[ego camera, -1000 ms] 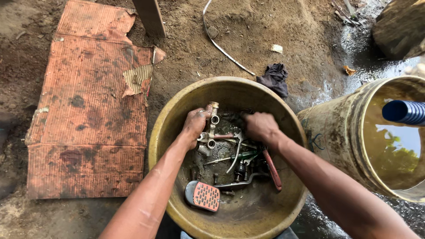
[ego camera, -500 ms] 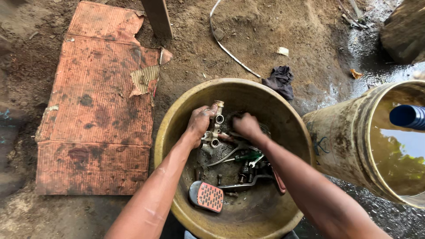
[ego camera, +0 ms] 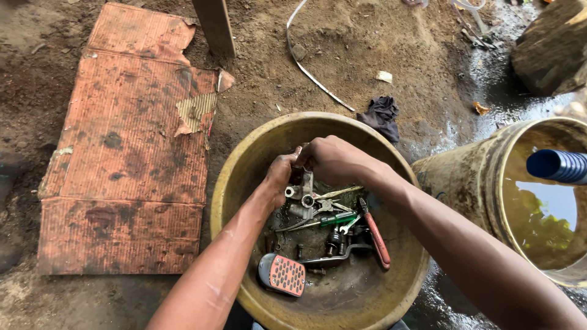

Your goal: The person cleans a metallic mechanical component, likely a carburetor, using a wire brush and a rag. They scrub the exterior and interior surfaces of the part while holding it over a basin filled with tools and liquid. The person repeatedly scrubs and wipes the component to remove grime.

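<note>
Flattened reddish-brown cardboard box [ego camera: 122, 153], torn and stained, on the dirt at left.

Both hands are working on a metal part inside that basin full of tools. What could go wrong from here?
1. The left hand and right hand grip a greasy metal part together; it could slip and drop into the basin.
2. Loose pliers and a screwdriver lie right under the hands, so a slip might scrape bare knuckles.
3. The water barrel stands close beside the right forearm; a jerk might bump it.
</note>
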